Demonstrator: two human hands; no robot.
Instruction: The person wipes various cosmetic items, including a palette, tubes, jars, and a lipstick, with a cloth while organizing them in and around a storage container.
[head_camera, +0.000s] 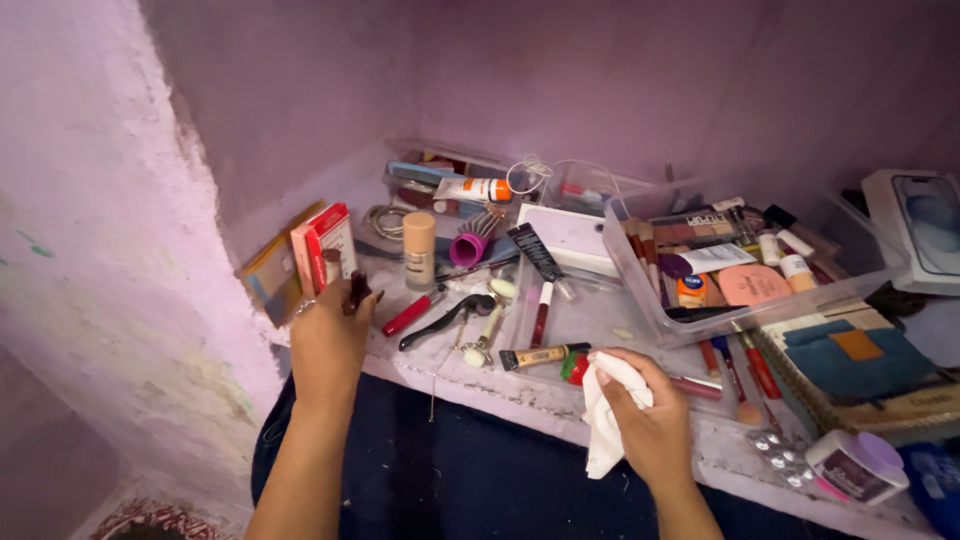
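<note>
My left hand is raised over the left end of a cluttered shelf and grips a small dark bottle between the fingertips. Just right of it lie a red lipstick tube and a black roller tool. At the shelf's front edge, my right hand clutches a crumpled white cloth. The cloth touches a small red strawberry-shaped item, beside a beige tube with a black cap.
A clear plastic bin full of cosmetics sits at the right, with a clear tray before it. A foundation bottle, small boxes, a notebook, a white phone box and a lilac jar crowd the shelf. Purple walls enclose it.
</note>
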